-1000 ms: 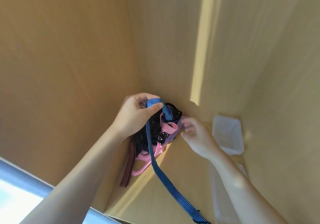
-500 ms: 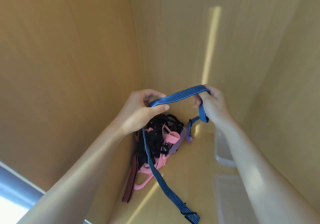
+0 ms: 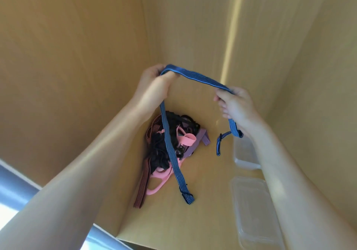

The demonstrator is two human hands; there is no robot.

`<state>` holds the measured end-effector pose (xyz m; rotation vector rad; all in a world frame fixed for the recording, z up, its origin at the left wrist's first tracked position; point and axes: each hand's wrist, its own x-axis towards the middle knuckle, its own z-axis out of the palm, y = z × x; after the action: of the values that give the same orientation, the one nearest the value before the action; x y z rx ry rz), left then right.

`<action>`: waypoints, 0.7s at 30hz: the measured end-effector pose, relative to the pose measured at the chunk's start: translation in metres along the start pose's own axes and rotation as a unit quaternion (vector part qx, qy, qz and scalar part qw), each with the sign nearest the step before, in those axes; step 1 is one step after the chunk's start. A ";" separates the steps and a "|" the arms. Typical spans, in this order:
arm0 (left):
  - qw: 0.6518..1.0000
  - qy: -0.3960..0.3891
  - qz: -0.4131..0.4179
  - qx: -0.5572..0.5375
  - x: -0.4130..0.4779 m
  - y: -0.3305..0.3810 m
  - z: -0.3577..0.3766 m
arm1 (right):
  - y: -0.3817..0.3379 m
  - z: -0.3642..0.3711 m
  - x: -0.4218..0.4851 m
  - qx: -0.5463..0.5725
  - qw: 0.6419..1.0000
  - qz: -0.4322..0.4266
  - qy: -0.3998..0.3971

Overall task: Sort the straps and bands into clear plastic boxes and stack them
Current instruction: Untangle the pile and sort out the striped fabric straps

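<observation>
Centre of frame: left hand point(image 3: 154, 89) and right hand point(image 3: 234, 104) each grip the blue strap point(image 3: 199, 77), stretched between them above the shelf point(image 3: 202, 220); its two ends hang down; strap pile point(image 3: 170, 145) lies below, lower centre; two clear boxes point(image 3: 255, 209) sit at lower right, partly hidden by the right arm
</observation>
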<state>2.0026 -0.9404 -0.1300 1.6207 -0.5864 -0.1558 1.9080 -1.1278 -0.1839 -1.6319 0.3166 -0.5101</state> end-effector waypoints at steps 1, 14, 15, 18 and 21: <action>1.000 0.001 0.004 -0.009 0.003 0.005 0.003 | 0.005 0.002 -0.002 0.006 1.000 0.006 -0.012; 0.992 -0.060 0.109 0.004 0.020 0.057 0.035 | 0.057 0.029 -0.039 -0.068 0.979 0.054 -0.183; 0.992 -0.053 0.112 0.002 0.022 0.060 0.033 | 0.065 0.028 -0.041 -0.075 0.979 0.060 -0.183; 0.993 -0.034 0.114 0.004 0.027 0.069 0.026 | 0.088 0.027 -0.048 -0.076 0.980 0.074 -0.167; 0.993 -0.021 0.120 -0.004 0.030 0.076 0.024 | 0.105 0.026 -0.057 -0.093 0.975 0.111 -0.170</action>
<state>1.9970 -0.9777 -0.0532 1.5284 -0.8066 -0.0130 1.8815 -1.0914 -0.2975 -1.8045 0.2906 -0.0276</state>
